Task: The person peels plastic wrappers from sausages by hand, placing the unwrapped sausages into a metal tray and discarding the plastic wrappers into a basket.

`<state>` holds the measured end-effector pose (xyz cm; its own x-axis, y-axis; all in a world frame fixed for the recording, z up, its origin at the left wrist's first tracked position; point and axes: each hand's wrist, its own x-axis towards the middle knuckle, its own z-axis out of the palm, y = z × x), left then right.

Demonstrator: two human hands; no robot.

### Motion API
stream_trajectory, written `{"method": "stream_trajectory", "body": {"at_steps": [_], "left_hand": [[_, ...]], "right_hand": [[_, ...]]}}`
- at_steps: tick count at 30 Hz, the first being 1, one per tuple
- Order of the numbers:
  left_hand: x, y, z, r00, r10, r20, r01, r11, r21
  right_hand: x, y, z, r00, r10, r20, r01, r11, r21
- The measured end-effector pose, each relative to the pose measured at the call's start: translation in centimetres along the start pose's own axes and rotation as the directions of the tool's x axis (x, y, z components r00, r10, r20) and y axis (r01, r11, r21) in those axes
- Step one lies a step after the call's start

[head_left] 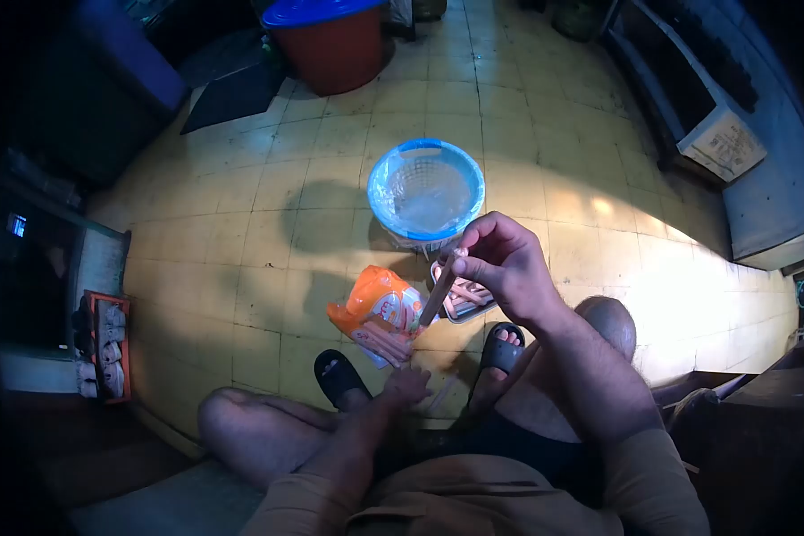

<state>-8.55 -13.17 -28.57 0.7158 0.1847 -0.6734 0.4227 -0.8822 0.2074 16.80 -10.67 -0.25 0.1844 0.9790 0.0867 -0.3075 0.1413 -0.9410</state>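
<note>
My right hand [507, 268] pinches the upper end of a long brown stick-like piece [438, 295], which slants down to the left. Under it, a small metal tray [463, 316] holds several pinkish sausage-like sticks. Left of the tray an orange plastic packet [373, 290] lies open on the floor, with more such sticks [386, 341] at its lower end. Just below the packet is my left hand [408, 384], fingers apart and slightly blurred, nothing visible in it. A blue-rimmed basket [426, 143] lined with clear plastic stands beyond the tray.
My sandalled feet flank the packet and tray. A red tub [335, 54] with a blue lid stands at the back. On the left is an orange rack [125, 348] with shoes; on the right, a white box [724, 143]. The yellow tiled floor [241, 241] is brightly lit at right.
</note>
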Motion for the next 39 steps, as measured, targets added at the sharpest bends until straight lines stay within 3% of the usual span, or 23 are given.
{"method": "stream_trajectory", "body": {"at_steps": [2, 6, 8, 9, 10, 13, 15, 16, 18, 22, 24, 25, 27, 29, 32, 33, 34, 35, 36, 38, 39], "left_hand": [[0.0, 1.9, -0.2, 0.994, -0.043, 0.102, 0.065, 0.971, -0.228], [2.3, 3.1, 3.6, 0.999, -0.007, 0.036, 0.013, 0.987, -0.161], [2.6, 3.3, 3.7, 0.983, 0.075, 0.168, -0.056, 0.992, -0.116], [2.5, 3.5, 3.3, 0.985, 0.084, 0.153, -0.068, 0.992, -0.108], [2.1, 3.7, 3.0, 0.989, 0.051, 0.136, -0.031, 0.989, -0.147], [1.5, 4.3, 1.9, 0.992, -0.042, 0.119, 0.067, 0.974, -0.217], [0.7, 5.1, 1.1, 0.993, 0.099, -0.061, -0.111, 0.964, -0.241], [1.6, 5.5, 1.8, 0.991, 0.111, -0.073, -0.125, 0.964, -0.233], [2.7, 6.4, 2.5, 0.999, 0.032, -0.021, -0.037, 0.952, -0.303], [3.0, 5.7, 1.8, 0.984, 0.132, 0.124, -0.096, 0.961, -0.259], [3.1, 4.7, 2.4, 0.947, 0.320, 0.013, -0.307, 0.919, -0.247], [4.1, 4.0, 3.4, 0.951, 0.308, 0.021, -0.294, 0.926, -0.238], [6.1, 2.3, 5.6, 0.915, 0.336, -0.223, -0.391, 0.876, -0.281], [4.0, -0.5, -0.5, 0.955, 0.178, -0.236, -0.278, 0.813, -0.511], [-2.0, -5.0, -11.0, 0.959, -0.121, -0.256, -0.156, 0.526, -0.836], [-1.5, -7.2, -12.8, 0.911, -0.165, -0.377, -0.095, 0.807, -0.583], [-5.0, -8.1, -16.6, 0.919, -0.181, -0.350, -0.205, 0.539, -0.817], [-9.0, -8.1, -20.2, 0.928, -0.184, -0.323, -0.286, 0.203, -0.937], [-11.8, -6.9, -23.2, 0.927, -0.184, -0.326, -0.285, 0.219, -0.933], [-16.6, -4.7, -27.4, 0.782, -0.111, -0.614, -0.622, -0.059, -0.781], [-17.8, -3.3, -28.5, 0.777, -0.110, -0.620, -0.628, -0.052, -0.777]], "right_hand": [[0.1, -0.2, 0.5, 0.999, -0.035, 0.028, 0.035, 0.999, 0.003], [0.3, -0.8, 1.8, 0.999, -0.001, 0.050, 0.004, 0.998, -0.057], [0.2, -0.7, 1.9, 0.998, 0.021, 0.065, -0.014, 0.995, -0.096], [0.3, 0.0, 1.6, 0.997, 0.025, 0.078, -0.017, 0.995, -0.103], [0.5, 0.4, 1.3, 0.996, 0.041, 0.076, -0.023, 0.974, -0.223], [1.0, 0.5, 1.8, 0.994, 0.047, 0.098, -0.030, 0.986, -0.164], [1.1, 0.3, 2.6, 0.997, 0.014, 0.078, -0.004, 0.992, -0.124], [1.1, 0.2, 3.0, 0.997, -0.022, 0.070, 0.029, 0.995, -0.097], [0.8, 0.1, 3.0, 0.991, -0.079, 0.111, 0.090, 0.990, -0.105], [0.3, 0.3, 2.6, 0.994, -0.044, 0.100, 0.059, 0.986, -0.158], [0.4, -0.4, 2.5, 0.987, -0.018, 0.160, 0.068, 0.949, -0.309], [0.3, -0.9, 2.5, 0.986, -0.032, 0.163, 0.079, 0.952, -0.296], [-0.1, -1.7, 2.5, 0.964, -0.046, 0.261, 0.119, 0.954, -0.274], [-0.3, -2.4, 2.2, 0.953, -0.054, 0.298, 0.112, 0.977, -0.180], [-0.2, -3.0, 2.0, 0.946, -0.095, 0.309, 0.132, 0.986, -0.101], [-0.1, -3.2, 1.8, 0.942, -0.107, 0.317, 0.157, 0.978, -0.136], [-0.1, -3.4, 1.7, 0.939, -0.119, 0.324, 0.182, 0.968, -0.172], [0.0, -3.7, 1.7, 0.937, -0.132, 0.323, 0.194, 0.966, -0.168], [0.1, -4.0, 2.0, 0.939, -0.152, 0.309, 0.213, 0.962, -0.173], [0.5, -4.1, 2.7, 0.938, -0.176, 0.299, 0.236, 0.956, -0.176], [0.9, -4.0, 3.1, 0.937, -0.203, 0.283, 0.286, 0.913, -0.290]]}}
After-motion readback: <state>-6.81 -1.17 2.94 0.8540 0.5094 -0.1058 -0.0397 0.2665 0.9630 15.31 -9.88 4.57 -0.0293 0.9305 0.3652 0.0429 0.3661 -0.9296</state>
